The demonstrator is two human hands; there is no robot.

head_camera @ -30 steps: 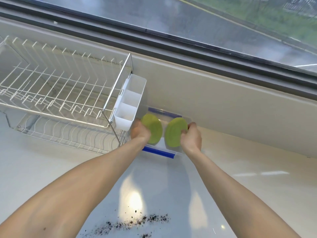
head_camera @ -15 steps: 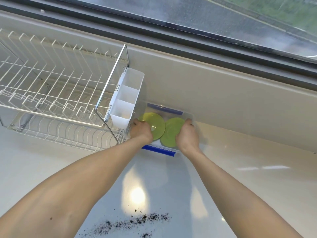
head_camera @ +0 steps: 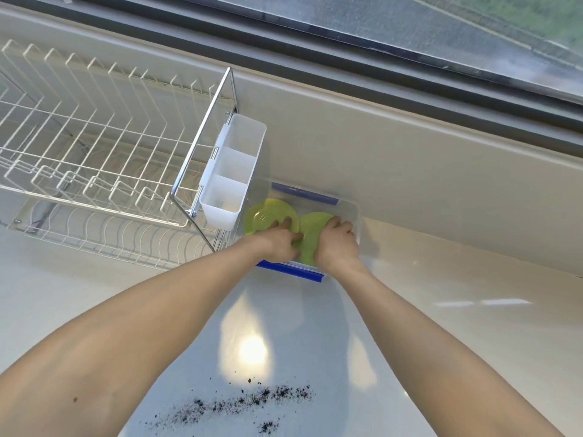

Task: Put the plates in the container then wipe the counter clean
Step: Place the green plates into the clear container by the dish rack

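Plates: two round lime-green plates, the left plate [head_camera: 266, 212] and the right plate [head_camera: 310, 234], lie inside the clear container [head_camera: 355, 216] with blue clips — the right one overlaps the edge of the left one.
Container: sits on the white counter [head_camera: 441, 326] against the back wall, just to the right of the wire dish rack [head_camera: 94, 168] and its white cutlery holder [head_camera: 232, 181].
Left hand: the left hand [head_camera: 280, 239] reaches into the container, fingers spread flat over the plates where they overlap; a firm grasp cannot be told from a light press.
Right hand: the right hand [head_camera: 337, 244] rests palm-down on the right plate, fingers curled over its far edge — it seems to be seating it.
Spill: dark crumbs [head_camera: 246, 402] are scattered on the counter well in front of the container.
Step in hand: settling the plates in the container; this part looks nearly done.
Next move: probably lifting both hands clear, then finding a cloth — none is in view — to wipe the crumbs.
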